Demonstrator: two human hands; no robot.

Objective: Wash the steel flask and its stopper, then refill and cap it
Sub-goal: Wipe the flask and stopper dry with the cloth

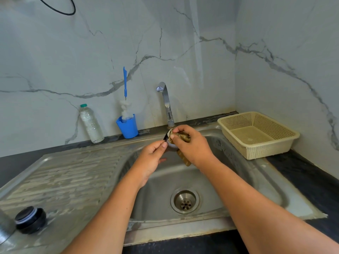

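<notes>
Over the sink basin (pixel 211 182) my left hand (pixel 152 160) pinches a small round part with a black rim (pixel 166 137) between thumb and fingers. My right hand (pixel 192 143) grips a brownish scrub cloth (pixel 185 160) and presses it against that part; the cloth's tail hangs below the hand. The hands hide most of the part. A black round stopper (pixel 30 219) with a pale ring lies on the drainboard at the lower left. Beside it, a curved steel edge of the flask (pixel 5 228) shows at the frame's border.
The tap (pixel 166 101) stands behind the hands with no water visible. A blue cup (pixel 128 127) holds a blue-handled bottle brush (pixel 125 92). A plastic bottle (pixel 91 123) stands to the left against the wall. A beige basket (pixel 256 134) sits on the right of the counter.
</notes>
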